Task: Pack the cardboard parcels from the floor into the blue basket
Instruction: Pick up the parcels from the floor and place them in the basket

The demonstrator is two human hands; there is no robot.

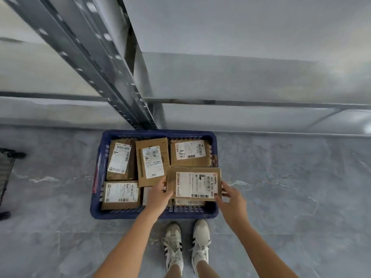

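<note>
The blue basket [100, 197] stands on the grey floor in front of my feet, filled with several flat cardboard parcels bearing white labels. One parcel [193, 183] sits over the basket's near right part, on top of others. My left hand [158, 194] grips its left edge and my right hand [230, 199] holds its right edge. Other parcels lie at the back left [120, 159], back middle [152, 161], back right [189, 152] and front left [120, 194]. My hands and the held parcel hide part of the parcels beneath.
A grey metal shelving upright [112, 73] and low shelf boards [241, 117] stand right behind the basket. A dark wire cart [6, 173] is at the left edge. My two white shoes [186, 245] stand just in front of the basket.
</note>
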